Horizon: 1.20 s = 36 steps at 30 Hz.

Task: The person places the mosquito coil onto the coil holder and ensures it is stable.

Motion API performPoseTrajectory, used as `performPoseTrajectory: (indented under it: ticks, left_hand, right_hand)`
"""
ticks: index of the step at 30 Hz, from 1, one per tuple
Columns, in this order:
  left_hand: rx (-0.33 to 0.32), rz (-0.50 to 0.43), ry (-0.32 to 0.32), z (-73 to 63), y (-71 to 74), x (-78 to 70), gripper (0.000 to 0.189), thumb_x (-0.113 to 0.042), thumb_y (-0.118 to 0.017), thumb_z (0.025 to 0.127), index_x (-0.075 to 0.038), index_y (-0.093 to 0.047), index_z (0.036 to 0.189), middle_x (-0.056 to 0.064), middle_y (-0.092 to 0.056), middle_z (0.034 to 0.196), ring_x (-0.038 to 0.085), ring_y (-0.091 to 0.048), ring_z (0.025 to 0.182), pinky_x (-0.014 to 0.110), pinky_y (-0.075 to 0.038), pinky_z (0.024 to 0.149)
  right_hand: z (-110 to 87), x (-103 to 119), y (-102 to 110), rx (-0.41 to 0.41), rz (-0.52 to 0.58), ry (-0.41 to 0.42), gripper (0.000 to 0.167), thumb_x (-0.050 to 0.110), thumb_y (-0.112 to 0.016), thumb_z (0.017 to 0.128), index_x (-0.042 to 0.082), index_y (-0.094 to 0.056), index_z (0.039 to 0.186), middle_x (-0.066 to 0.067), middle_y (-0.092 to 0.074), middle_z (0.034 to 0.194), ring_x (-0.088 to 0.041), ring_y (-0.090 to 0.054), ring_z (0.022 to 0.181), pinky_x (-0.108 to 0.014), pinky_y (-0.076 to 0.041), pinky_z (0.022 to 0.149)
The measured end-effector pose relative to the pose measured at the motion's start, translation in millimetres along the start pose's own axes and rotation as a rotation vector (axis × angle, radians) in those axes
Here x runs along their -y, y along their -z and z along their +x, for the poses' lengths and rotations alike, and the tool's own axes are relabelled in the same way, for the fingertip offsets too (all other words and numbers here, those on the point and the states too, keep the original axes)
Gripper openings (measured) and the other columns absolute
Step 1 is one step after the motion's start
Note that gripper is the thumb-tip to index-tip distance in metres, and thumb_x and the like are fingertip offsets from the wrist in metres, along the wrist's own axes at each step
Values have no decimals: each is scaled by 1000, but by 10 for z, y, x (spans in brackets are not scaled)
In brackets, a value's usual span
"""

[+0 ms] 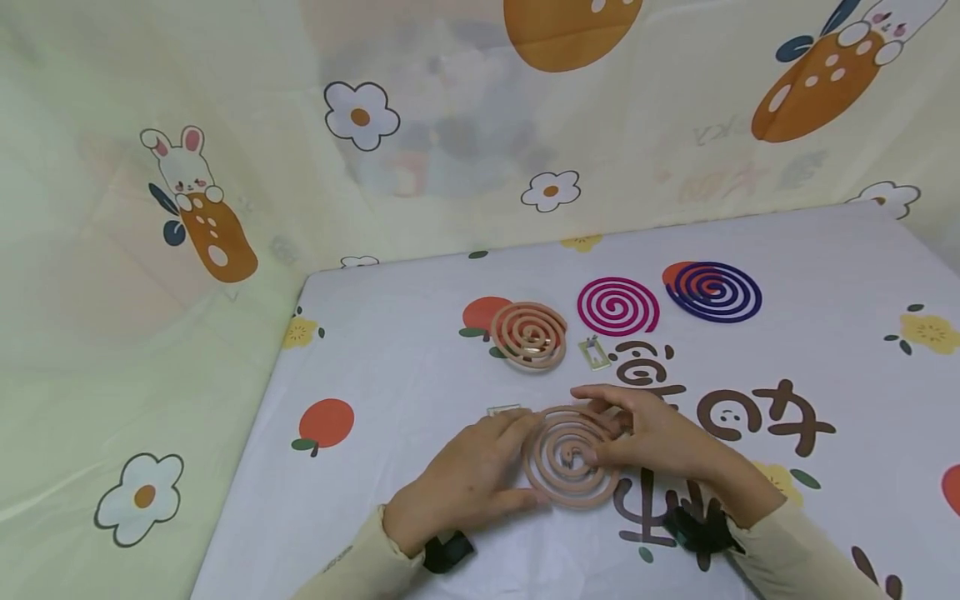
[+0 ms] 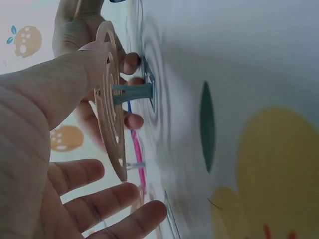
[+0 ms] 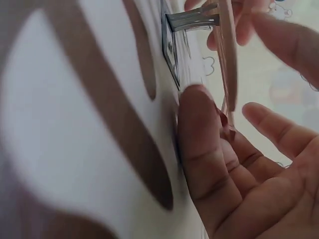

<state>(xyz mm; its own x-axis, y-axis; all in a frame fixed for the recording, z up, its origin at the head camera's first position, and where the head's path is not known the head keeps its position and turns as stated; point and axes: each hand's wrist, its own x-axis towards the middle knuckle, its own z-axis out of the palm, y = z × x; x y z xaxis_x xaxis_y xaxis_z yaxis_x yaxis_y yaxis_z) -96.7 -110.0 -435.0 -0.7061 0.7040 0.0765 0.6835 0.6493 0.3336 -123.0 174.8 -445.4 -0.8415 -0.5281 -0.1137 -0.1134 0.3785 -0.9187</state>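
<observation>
A tan mosquito coil (image 1: 551,498) sits level over the table between my hands. Beneath its centre stands a metal coil stand (image 2: 134,93), its upright prong reaching up to the coil. My right hand (image 1: 645,425) holds the coil at its right side, thumb above and fingers curled below the rim. At the left edge, my left hand (image 1: 480,467) lies with its thumb (image 2: 92,62) against the coil and the other fingers loosely extended past it. Another metal stand (image 1: 504,409) shows partly behind the left hand.
Farther back, a second tan coil (image 1: 528,304) is raised on a stand. To its right lie a pink coil (image 1: 618,283) and a dark blue coil (image 1: 753,296). A loose metal stand (image 1: 595,353) rests in front of the pink one. Patterned cloth (image 1: 450,208) hangs behind the table.
</observation>
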Motion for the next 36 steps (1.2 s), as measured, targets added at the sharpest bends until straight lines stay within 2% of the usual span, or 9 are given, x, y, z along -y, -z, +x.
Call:
performPoseTrajectory:
  ticks: [6,9,16,20,24,29,36]
  left_hand:
    - [8,8,-7,42,17,-48,92,-55,-82,85,-11,-43,155,9,-55,150,25,-56,137,41,-46,113]
    - [16,7,0,46,13,-59,93,-56,-81,86,-10,-42,156,10,-55,150,25,-56,137,41,-45,114]
    - [30,6,12,58,-50,-75,93,-60,-79,86,-11,-41,157,13,-54,151,27,-55,137,41,-44,115]
    - [27,16,24,74,-73,-90,95,-63,-78,86,-13,-41,157,14,-51,155,29,-55,138,43,-44,115]
    - [28,5,31,87,-76,-106,97,-67,-76,85,-14,-40,159,14,-49,157,30,-54,139,44,-44,115]
    - [35,-11,34,97,-74,-108,97,-68,-75,85,-15,-39,159,13,-50,156,29,-53,139,44,-45,114]
    - [39,-60,54,98,-97,-82,98,-67,-76,84,-17,-38,159,12,-49,157,28,-50,142,43,-44,115]
  right_hand:
    - [-118,44,39,18,-31,18,96,23,-92,76,7,-44,157,-18,-57,144,-28,-63,113,-30,-57,80]
    - [-161,61,37,23,-64,37,100,27,-94,74,8,-43,158,-16,-55,147,-25,-60,112,-29,-56,82]
    - [-208,52,27,33,-172,105,101,35,-95,73,7,-45,157,-15,-51,152,-22,-56,119,-30,-55,92]
    - [-200,53,34,33,-205,114,100,35,-94,73,6,-47,156,-18,-49,154,-26,-56,123,-31,-56,92]
    - [-171,49,63,21,-222,103,94,37,-92,76,6,-50,154,-13,-57,147,-23,-59,118,-31,-56,90]
    - [-53,12,169,-53,-184,76,84,30,-91,81,2,-52,150,-13,-65,137,-23,-64,110,-30,-57,86]
    - [307,-37,399,-288,-254,-30,63,27,-85,89,-3,-62,139,-12,-74,112,-21,-69,95,-27,-56,75]
